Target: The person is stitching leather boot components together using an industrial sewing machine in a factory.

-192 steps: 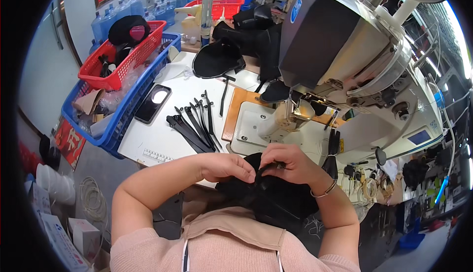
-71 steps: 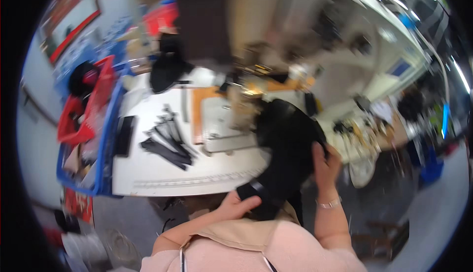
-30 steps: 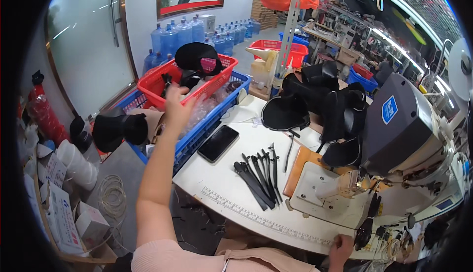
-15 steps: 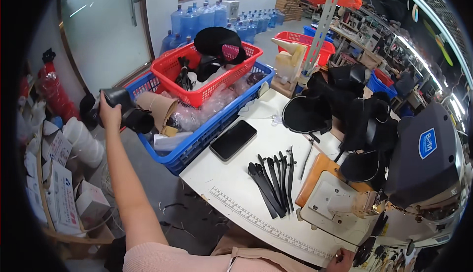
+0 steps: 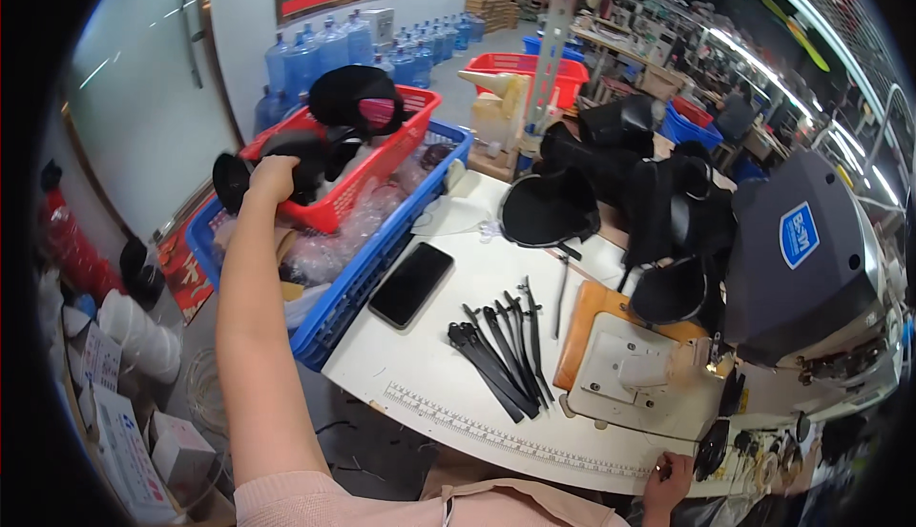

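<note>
My left arm reaches out to the far left, and my left hand point(image 5: 273, 181) is closed round a black leather boot upper point(image 5: 305, 166). That upper is at the near left end of a red basket point(image 5: 382, 169); whether it touches the basket's contents I cannot tell. Near the table's front edge, my right hand point(image 5: 674, 476) rests by the printed ruler strip point(image 5: 515, 441), fingers curled round something small and dark. Several black straps point(image 5: 496, 360) lie fanned out on the white table point(image 5: 382, 360). More black uppers point(image 5: 551, 207) are heaped behind them.
A blue crate point(image 5: 353, 284) stands under the red basket, against the table's left side. A phone point(image 5: 411, 285) lies near that edge. The sewing machine point(image 5: 811, 250) takes up the right. Blue water bottles point(image 5: 301, 62) stand by the wall, white buckets point(image 5: 138, 336) on the left.
My left hand has carried the boot upper rightward, from outside the blue crate to the red basket. My right hand stays at the table's front edge. The whole view has shifted.
</note>
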Available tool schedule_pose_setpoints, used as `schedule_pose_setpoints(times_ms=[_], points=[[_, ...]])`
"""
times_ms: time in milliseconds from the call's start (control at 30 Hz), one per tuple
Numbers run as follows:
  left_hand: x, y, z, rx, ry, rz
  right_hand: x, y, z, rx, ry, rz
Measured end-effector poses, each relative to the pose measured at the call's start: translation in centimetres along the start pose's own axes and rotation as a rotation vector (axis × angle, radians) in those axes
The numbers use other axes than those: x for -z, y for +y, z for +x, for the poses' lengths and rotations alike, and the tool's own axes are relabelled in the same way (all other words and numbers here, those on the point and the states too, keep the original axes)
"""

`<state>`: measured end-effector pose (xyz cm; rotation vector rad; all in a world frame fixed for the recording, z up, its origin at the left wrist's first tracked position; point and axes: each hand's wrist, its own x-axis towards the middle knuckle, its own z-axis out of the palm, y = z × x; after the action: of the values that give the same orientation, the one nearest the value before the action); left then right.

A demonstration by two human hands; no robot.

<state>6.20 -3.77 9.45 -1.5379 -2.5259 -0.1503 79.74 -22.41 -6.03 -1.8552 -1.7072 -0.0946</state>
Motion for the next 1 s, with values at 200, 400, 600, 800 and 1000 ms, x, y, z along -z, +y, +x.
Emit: schedule_pose_setpoints(times_ms=[200, 400, 600, 800, 1000], points=[[-2.1, 6.3, 2.6, -0.183, 0.404, -0.441, 0.4, -0.8, 0.5, -0.014, -0.030, -0.023], [-3.3, 13.8, 8.0, -0.287, 0.241, -0.800, 0.5, -0.6, 0.4, -0.037, -0.006, 0.014], [-7.1, 13.6, 15.9, 0.053, 0.089, -0.392, -0.1, -1.3, 0.8, 0.019, 0.034, 0.022], [-2.3, 10.1, 16.2, 0.212, 0.821, -0.853, 0.5, -1.8, 1.2, 0.008, 0.007, 0.018], [11.7, 12.6, 4.0, -0.251, 1.364, -0.846, 0.6, -1.6, 3.3, 0.060, 0.003, -0.091]])
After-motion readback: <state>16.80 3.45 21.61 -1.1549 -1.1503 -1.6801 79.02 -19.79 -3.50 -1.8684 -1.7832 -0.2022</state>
